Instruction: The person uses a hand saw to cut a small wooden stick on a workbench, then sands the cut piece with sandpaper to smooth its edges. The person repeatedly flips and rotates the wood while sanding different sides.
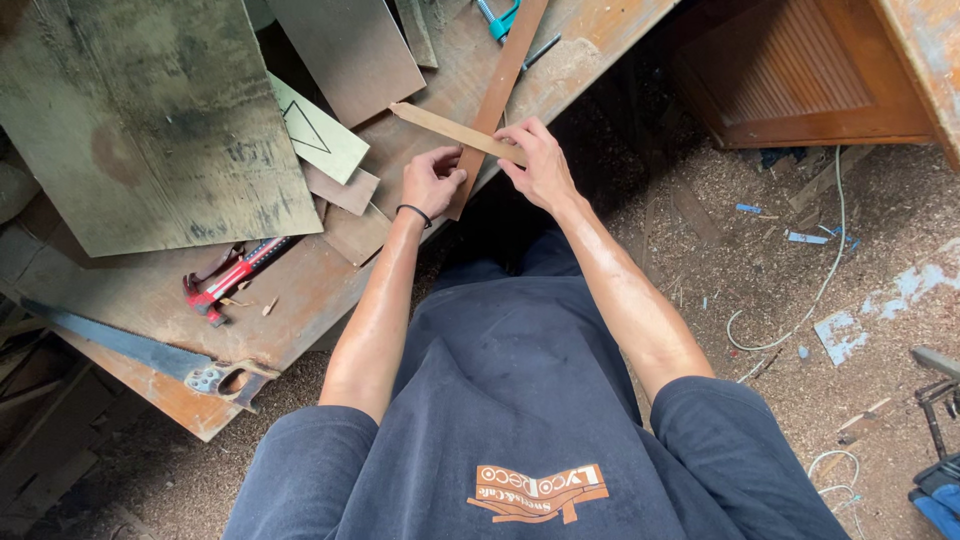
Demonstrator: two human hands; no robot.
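Observation:
My right hand (540,160) grips a short, pale wooden strip (445,127) that lies across a longer reddish-brown wooden slat (498,95). My left hand (432,180) pinches the slat's near end at the workbench edge, a black band around its wrist. The slat runs away from me over the worn wooden workbench (320,280).
A large plywood sheet (150,120), a pale green offcut (318,132) with a drawn triangle and brown scraps lie left of my hands. A red-handled hammer (232,275) and a handsaw (140,350) rest nearer the bench's left edge. Sawdust, a white cable (815,290) and a wooden cabinet (800,70) are at right.

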